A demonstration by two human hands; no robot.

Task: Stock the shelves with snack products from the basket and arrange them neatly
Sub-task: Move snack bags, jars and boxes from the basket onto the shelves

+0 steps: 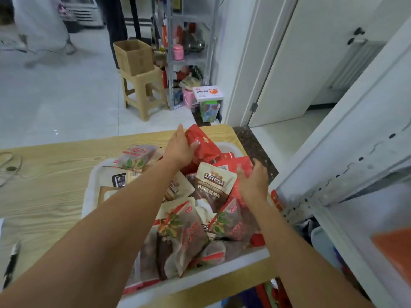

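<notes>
My left fingers (180, 132) are partly hidden behind the red packet (201, 145); my forearms (133, 196) cover much of the basket (90, 190). The person (42, 23) beyond is blurred, cut off above.

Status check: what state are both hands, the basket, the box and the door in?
left hand: grips red packet, lifted above basket
right hand: among packets, grip unclear
basket: piled with snack packets
cardboard box: open-topped, on stool
door: open
</notes>
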